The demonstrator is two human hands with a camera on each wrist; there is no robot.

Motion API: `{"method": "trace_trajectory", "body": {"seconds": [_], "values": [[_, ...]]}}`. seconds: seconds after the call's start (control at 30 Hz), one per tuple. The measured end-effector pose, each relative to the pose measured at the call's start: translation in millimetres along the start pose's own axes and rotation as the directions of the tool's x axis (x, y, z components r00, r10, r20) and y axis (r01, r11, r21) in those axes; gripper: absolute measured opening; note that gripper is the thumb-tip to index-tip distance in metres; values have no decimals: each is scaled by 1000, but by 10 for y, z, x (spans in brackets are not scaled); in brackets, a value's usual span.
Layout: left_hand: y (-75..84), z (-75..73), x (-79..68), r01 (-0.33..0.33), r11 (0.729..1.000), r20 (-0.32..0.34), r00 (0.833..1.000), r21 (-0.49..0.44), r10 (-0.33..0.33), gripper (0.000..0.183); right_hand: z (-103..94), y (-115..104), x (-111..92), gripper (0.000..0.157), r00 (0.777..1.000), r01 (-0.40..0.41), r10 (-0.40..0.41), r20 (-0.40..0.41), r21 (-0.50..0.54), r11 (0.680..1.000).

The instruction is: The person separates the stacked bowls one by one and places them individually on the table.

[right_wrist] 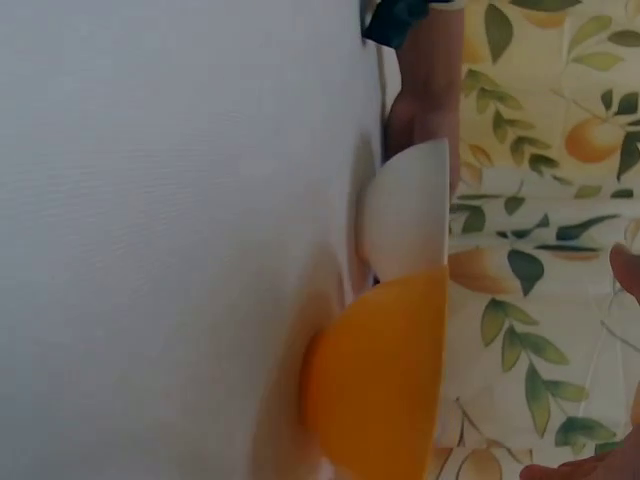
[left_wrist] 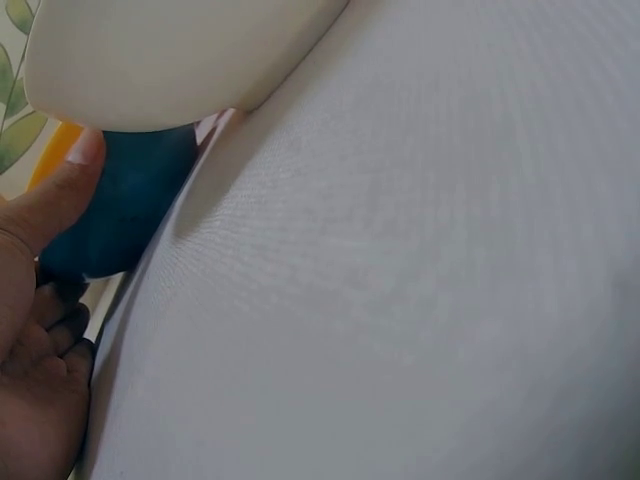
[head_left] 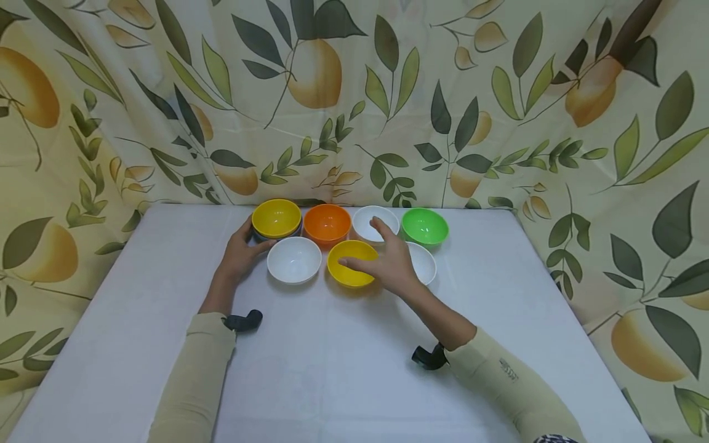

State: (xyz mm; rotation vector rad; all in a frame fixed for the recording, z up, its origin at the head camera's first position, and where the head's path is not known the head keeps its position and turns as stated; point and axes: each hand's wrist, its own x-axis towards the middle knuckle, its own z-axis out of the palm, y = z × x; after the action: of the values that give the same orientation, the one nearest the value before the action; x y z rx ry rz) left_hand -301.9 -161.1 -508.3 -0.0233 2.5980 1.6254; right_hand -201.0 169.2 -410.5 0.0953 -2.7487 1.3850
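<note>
At the back left, my left hand (head_left: 239,255) holds the side of a dark blue bowl (left_wrist: 140,200), its thumb near the front and its fingers at the left. A yellow bowl (head_left: 276,216) sits stacked in that blue bowl. My right hand (head_left: 394,263) hovers, thumb and fingers spread, over a second yellow bowl (head_left: 344,272) in the front row, holding nothing. Beside that yellow bowl stand a white bowl (head_left: 294,260) on the left and another white bowl (head_left: 424,266) on the right, partly hidden by the right hand.
Along the back row stand an orange bowl (head_left: 327,223), a white bowl (head_left: 362,217) and a green bowl (head_left: 424,226). A white cloth covers the table (head_left: 332,369). Behind its far edge hangs a fruit-patterned curtain (head_left: 354,154).
</note>
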Motion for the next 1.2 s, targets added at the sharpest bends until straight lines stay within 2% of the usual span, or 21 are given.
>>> {"method": "trace_trajectory", "body": {"seconds": [0.2,0.43,0.53,0.7,0.83,1.2], "values": [[2,-20,6,8,1000,7,1000,-3,-8,103,185,-224,191,112,999,37,-38,31,32,999],[-21,-48,-12,18,1000,10,1000,3,-18,103,430,-454,422,111,986,126,-134,102,84,988],[-31,-53,-13,14,1000,2,1000,5,-15,103,510,-548,529,113,981,139,-141,135,29,990],[-25,-23,9,-8,1000,13,1000,-4,8,103,589,-640,687,115,983,121,-109,147,-80,989],[-24,-22,10,-8,1000,22,1000,10,8,102,654,-684,800,119,980,99,-78,183,-109,989],[-44,-42,-3,-43,999,20,999,2,43,102,885,-806,1125,123,961,131,-78,267,-187,974]]}}
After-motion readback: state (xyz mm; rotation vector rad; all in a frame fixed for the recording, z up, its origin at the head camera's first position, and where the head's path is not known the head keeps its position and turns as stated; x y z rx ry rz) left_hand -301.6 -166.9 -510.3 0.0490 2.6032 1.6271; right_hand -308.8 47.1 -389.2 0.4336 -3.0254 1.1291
